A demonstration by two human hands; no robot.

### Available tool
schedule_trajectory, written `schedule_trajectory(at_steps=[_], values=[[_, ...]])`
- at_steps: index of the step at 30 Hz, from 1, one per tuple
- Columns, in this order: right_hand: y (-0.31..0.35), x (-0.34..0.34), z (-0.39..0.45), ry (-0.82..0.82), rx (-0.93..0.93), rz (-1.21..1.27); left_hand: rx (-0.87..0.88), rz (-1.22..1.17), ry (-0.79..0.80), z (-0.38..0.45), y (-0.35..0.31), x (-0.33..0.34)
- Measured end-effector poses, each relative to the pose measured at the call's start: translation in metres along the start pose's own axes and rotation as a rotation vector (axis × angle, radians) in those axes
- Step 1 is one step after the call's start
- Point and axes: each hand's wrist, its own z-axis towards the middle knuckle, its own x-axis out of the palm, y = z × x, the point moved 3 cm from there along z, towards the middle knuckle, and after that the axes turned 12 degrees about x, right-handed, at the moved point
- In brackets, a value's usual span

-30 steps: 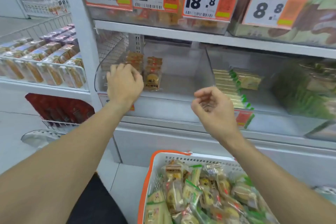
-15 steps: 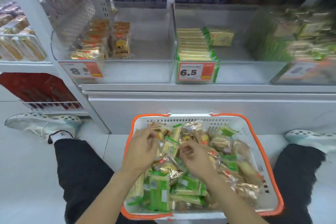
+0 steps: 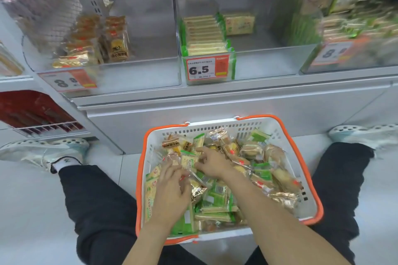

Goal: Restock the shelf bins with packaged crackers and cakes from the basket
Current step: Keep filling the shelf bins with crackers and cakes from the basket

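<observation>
You are in the picking step now: both hands are down in the white basket with the orange rim (image 3: 280, 133), which stands on the floor between your knees, at about 6 o'clock from the shelf bins. Your left hand (image 3: 172, 191) lies over the packets on the 9 o'clock side of the basket, fingers bent among the clear wrappers; I cannot tell if it really holds one. Your right hand (image 3: 212, 162) is just beside it, toward 12 o'clock, and its fingertips seem to pinch the green-edged cracker packet (image 3: 188, 161) that stands a little above the heap. The basket is full of mixed goods, green cracker packets (image 3: 217, 200) and round cakes in clear wrap (image 3: 277, 153), so I judge that most of the task remains. On the shelf, the left bin (image 3: 150, 58) has only two short rows of cake packets (image 3: 117, 43) at its 9 o'clock side. The middle bin (image 3: 269, 56), with the 6.5 price tag (image 3: 201, 69), has one row of green-edged crackers (image 3: 204, 36) on the left and much free room on the right. The bin at 2 o'clock is too blurred to read. The next move calls for sorting: gather packets of one kind only, lift them toward 12 o'clock, and set them upright in the bin where the same kind stands.
</observation>
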Motion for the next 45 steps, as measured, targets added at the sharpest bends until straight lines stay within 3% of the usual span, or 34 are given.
schedule_trajectory(at_steps=[5, 10, 14, 17, 20, 24, 26, 28, 33, 36, 39, 42, 45], values=[[-0.005, 0.004, 0.016, 0.024, 0.114, 0.061, -0.027, -0.058, 0.058, -0.002, 0.000, -0.009], [-0.020, -0.021, -0.003, -0.040, 0.035, 0.179, -0.076, -0.072, 0.103, 0.002, -0.004, -0.014], [-0.046, -0.054, -0.033, -0.161, 0.083, 0.648, -0.133, -0.019, 0.114, 0.012, -0.010, -0.016], [-0.060, -0.069, -0.055, -0.165, 0.135, 1.026, -0.160, -0.079, -0.004, 0.022, -0.030, -0.018], [-0.067, -0.071, -0.067, -0.008, 0.144, 1.275, -0.214, -0.240, -0.074, 0.034, -0.056, -0.017], [-0.070, -0.067, -0.075, 0.179, 0.094, 1.426, -0.442, -0.765, 0.000, 0.048, -0.075, -0.008], [-0.068, -0.069, -0.083, 0.288, 0.074, 1.333, -0.466, -0.922, -0.002, 0.055, -0.077, -0.010], [-0.070, -0.080, -0.090, 0.264, 0.057, 1.019, -0.407, -0.895, 0.034, 0.061, -0.081, -0.017], [-0.062, -0.129, -0.102, -0.314, -0.154, 0.381, -0.191, -0.617, 0.091, 0.078, -0.089, -0.032], [-0.041, -0.139, -0.108, -0.317, -0.274, 0.131, -0.015, -0.442, 0.213, 0.092, -0.102, -0.040], [-0.028, -0.142, -0.104, -0.169, -0.300, 0.057, 0.140, -0.369, 0.294, 0.107, -0.122, -0.047], [-0.026, -0.153, -0.098, -0.098, -0.289, 0.153, 0.220, -0.320, 0.302, 0.121, -0.133, -0.051], [-0.020, -0.178, -0.100, -0.157, -0.273, 0.343, 0.196, -0.349, 0.194, 0.143, -0.139, -0.065]])
